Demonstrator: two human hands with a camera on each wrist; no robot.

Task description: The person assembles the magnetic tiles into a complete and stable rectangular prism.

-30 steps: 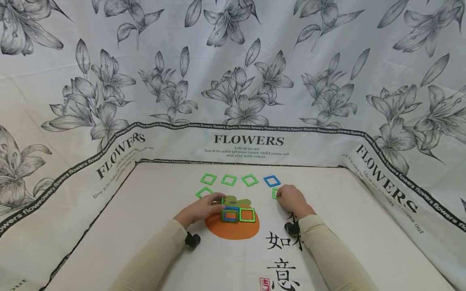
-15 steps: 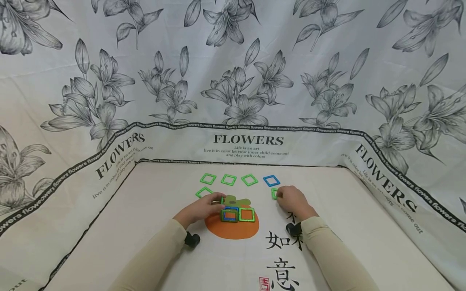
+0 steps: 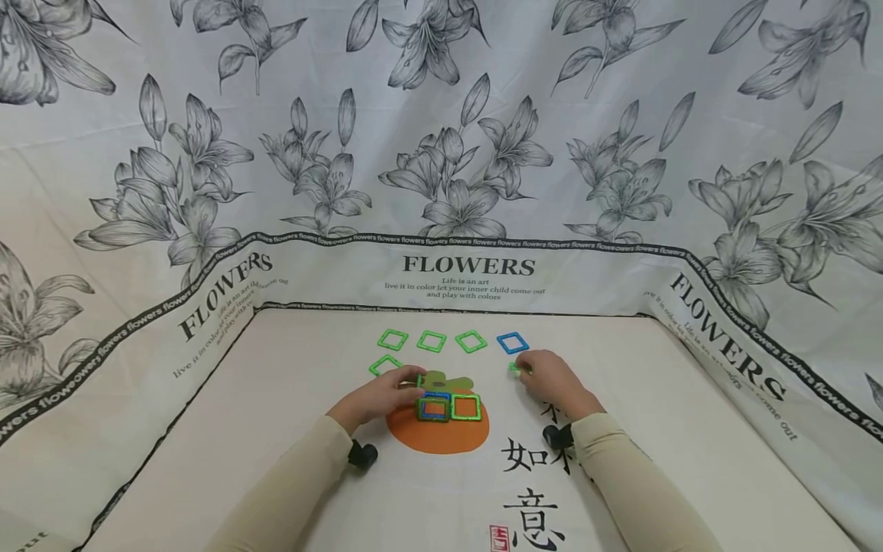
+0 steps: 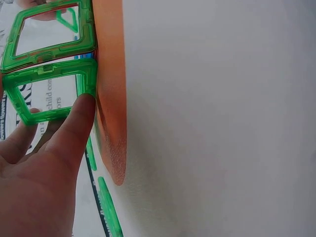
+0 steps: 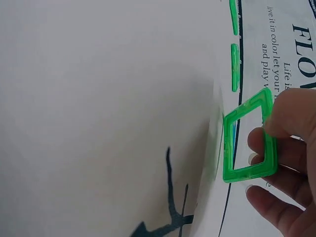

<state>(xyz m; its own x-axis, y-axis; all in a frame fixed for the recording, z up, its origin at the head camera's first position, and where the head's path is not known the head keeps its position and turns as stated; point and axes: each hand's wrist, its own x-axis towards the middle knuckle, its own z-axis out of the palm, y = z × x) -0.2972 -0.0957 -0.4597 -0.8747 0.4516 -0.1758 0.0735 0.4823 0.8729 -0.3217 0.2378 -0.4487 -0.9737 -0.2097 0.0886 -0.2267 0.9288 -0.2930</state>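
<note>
In the head view my left hand (image 3: 375, 399) holds the left side of a small structure of square magnetic tiles over the orange print. Its thumb presses a green magnetic tile (image 4: 37, 74) in the left wrist view, with other fingers behind. Alongside stands a second green magnetic tile (image 4: 88, 29); a blue magnetic tile (image 3: 436, 395) shows at the structure's left part. To the right, my right hand (image 3: 557, 381) pinches a loose green square tile (image 5: 249, 174) by one edge between thumb and fingers. That tile is tilted up and apart from the structure.
Several flat tiles lie in a row at the back, including a green one (image 3: 421, 342) and a blue one (image 3: 502, 345). Another green tile (image 3: 373, 367) lies beyond my left hand. Floral cloth (image 3: 469, 295) rises behind the white printed tabletop (image 3: 303, 337).
The green tile in my right hand has turned from facing the head camera to nearly edge-on. My left hand and the structure keep their place.
</note>
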